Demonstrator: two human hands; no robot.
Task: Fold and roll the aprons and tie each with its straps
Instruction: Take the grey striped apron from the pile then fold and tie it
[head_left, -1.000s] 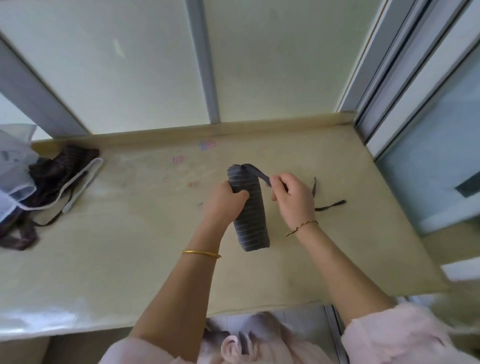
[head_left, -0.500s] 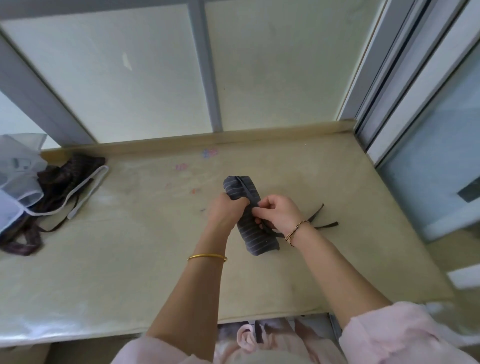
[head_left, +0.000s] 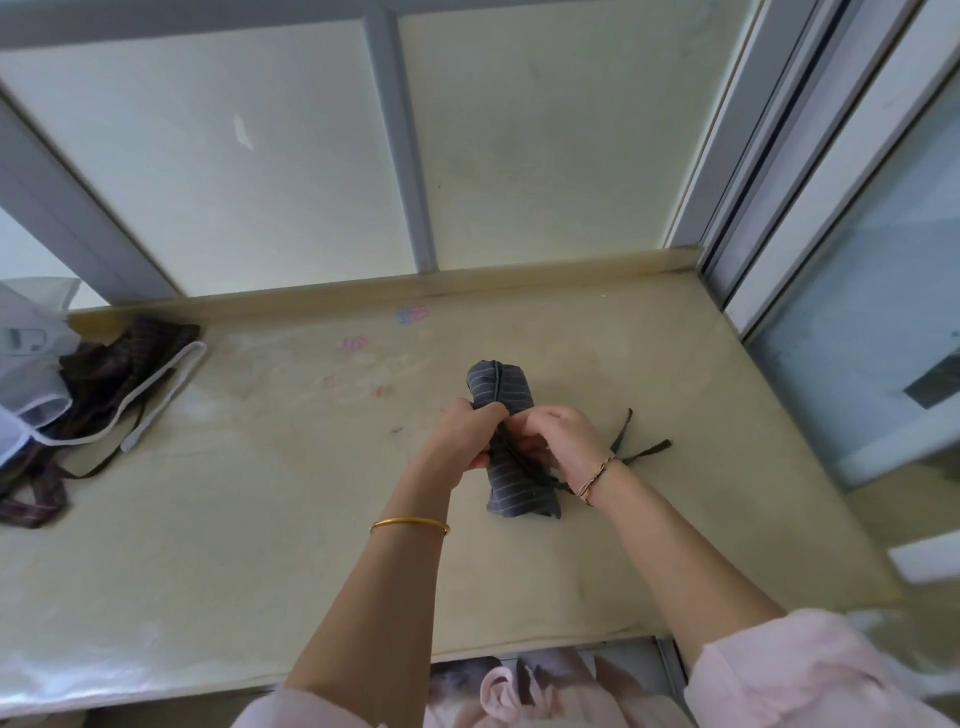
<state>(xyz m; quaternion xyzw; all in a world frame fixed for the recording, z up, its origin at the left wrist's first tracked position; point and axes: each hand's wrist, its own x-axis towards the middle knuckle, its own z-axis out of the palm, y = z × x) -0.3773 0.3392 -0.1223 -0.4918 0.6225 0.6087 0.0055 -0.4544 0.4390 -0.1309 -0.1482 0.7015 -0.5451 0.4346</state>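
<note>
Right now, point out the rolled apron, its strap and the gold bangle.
rolled apron (head_left: 501, 387): head view, striped far end of the roll.
strap (head_left: 649, 450): head view, the loose dark end farthest right.
gold bangle (head_left: 410, 521): head view, middle of the band.

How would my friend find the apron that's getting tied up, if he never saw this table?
Look at the beige table under the frosted window, near its middle, where the left hand and right hand meet. They hold the rolled apron. It is a tight grey pinstriped tube, unlike the loose dark aprons heaped at the table's left end.
</note>
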